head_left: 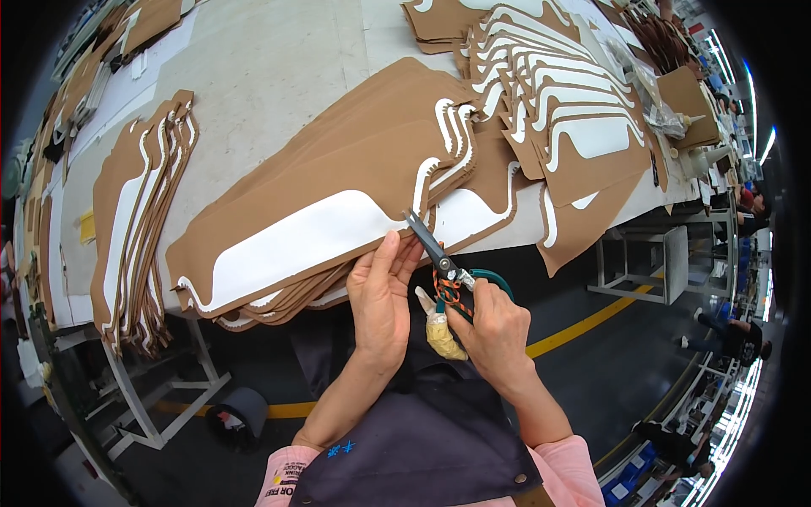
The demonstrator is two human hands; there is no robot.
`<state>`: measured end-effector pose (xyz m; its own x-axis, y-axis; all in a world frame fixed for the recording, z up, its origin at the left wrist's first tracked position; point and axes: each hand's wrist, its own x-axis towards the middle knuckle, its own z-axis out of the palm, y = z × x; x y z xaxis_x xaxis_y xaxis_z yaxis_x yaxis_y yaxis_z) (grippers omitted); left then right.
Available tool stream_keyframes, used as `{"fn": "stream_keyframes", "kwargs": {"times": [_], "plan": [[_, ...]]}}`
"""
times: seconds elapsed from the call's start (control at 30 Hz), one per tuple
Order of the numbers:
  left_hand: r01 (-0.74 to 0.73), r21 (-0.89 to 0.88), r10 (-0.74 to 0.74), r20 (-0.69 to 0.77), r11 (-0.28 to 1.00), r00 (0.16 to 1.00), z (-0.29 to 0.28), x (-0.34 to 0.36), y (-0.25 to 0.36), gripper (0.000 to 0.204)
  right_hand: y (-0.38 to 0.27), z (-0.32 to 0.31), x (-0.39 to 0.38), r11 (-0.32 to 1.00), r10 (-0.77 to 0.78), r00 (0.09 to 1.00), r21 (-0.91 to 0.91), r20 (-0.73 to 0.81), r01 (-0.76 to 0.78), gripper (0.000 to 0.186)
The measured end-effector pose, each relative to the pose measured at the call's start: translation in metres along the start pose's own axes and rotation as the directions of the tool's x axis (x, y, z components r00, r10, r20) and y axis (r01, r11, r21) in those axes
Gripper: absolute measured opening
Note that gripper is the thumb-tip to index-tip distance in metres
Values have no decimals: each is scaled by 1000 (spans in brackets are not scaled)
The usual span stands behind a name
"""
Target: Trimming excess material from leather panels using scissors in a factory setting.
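My left hand (378, 296) pinches the near edge of the top brown leather-like panel (334, 179), thumb above and the other fingers underneath. That panel has a white patch (296, 241) along its curved edge and lies on a fanned pile of similar pieces. My right hand (498, 334) grips scissors (438, 255) with dark blades and green handles. Orange cord (445, 291) is wound around them, and yellowish wrapping (443, 336) covers part of one handle. The blade tips are at the panel's edge, just right of my left fingertips; whether they touch it is hard to tell.
On the light table (279, 76), a narrow stack of brown and white pieces (139, 220) lies left. A larger fanned stack (583, 110) lies at the far right, near a clear plastic bag (663, 114). Below stand a dark bin (236, 418) and a metal frame (638, 258).
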<state>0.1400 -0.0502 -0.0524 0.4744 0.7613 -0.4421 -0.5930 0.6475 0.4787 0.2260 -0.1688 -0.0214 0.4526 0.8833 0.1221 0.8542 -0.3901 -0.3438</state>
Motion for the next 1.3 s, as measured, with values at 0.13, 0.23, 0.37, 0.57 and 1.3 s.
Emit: {"fn": "stream_keyframes", "kwargs": {"times": [0.13, 0.23, 0.37, 0.57, 1.3], "plan": [[10, 8, -10, -26, 1000, 1000, 3, -1, 4, 20, 9, 6, -3, 988, -16, 1000, 155, -27, 20, 27], [73, 67, -78, 77, 995, 994, 7, 0, 16, 31, 6, 1, 2, 801, 283, 959, 542, 29, -253, 20], [108, -115, -98, 92, 987, 991, 9, -6, 31, 38, 3, 2, 34, 498, 396, 910, 803, 127, -329, 27], [100, -139, -77, 162, 985, 984, 8, -7, 55, 38, -41, 19, 108, 244, 326, 943, 956, 75, -160, 20], [-627, 167, 649, -213, 761, 731, -216, -12, 324, 33, -115, 10, 142, 529, -270, 962, 827, -49, 191, 33]]}}
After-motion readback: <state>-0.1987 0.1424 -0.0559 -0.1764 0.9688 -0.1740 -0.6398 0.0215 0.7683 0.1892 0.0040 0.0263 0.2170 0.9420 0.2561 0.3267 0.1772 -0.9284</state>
